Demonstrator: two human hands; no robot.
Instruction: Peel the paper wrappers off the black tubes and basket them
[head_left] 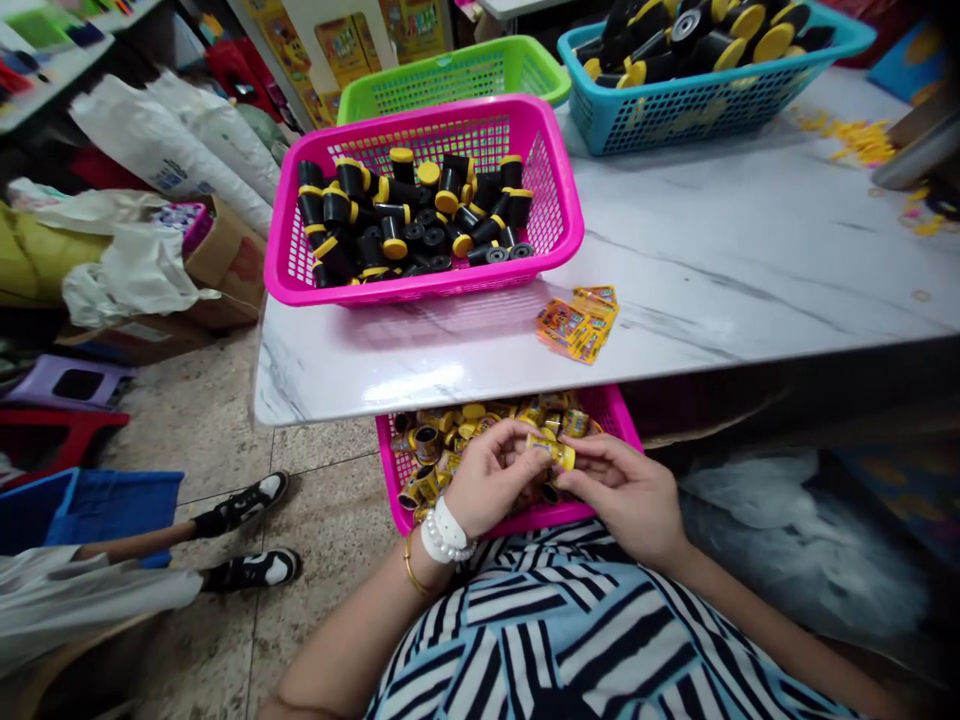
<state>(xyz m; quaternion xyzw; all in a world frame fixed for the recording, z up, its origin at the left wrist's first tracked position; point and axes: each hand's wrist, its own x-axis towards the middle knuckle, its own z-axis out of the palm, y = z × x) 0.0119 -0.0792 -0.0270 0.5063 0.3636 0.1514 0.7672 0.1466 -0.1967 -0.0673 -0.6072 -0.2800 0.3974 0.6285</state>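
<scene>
The left hand and the right hand meet just below the edge of the white marble-patterned tabletop. Together they hold 1 small yellow-labelled plastic tube, the fingers of both hands pinching it from either end. The tube hangs over a pink plastic mesh basket on the lap, which is full of similar yellow-wrapped tubes, too many and too overlapped to count. The left wrist wears 1 white bead bracelet and 1 thin gold bangle.

4 baskets show in all. On the tabletop there are 3:
- a second pink plastic mesh basket piled with black tubes with yellow caps, several dozen
- an empty-looking green plastic mesh basket behind it
- a blue plastic mesh basket heaped with larger black-and-yellow tubes

1 loose stack of yellow printed stickers lies near the tabletop's front edge; their print is too small to read. Another person's 2 black-and-white sneakers rest on the tiled floor at the left.
</scene>
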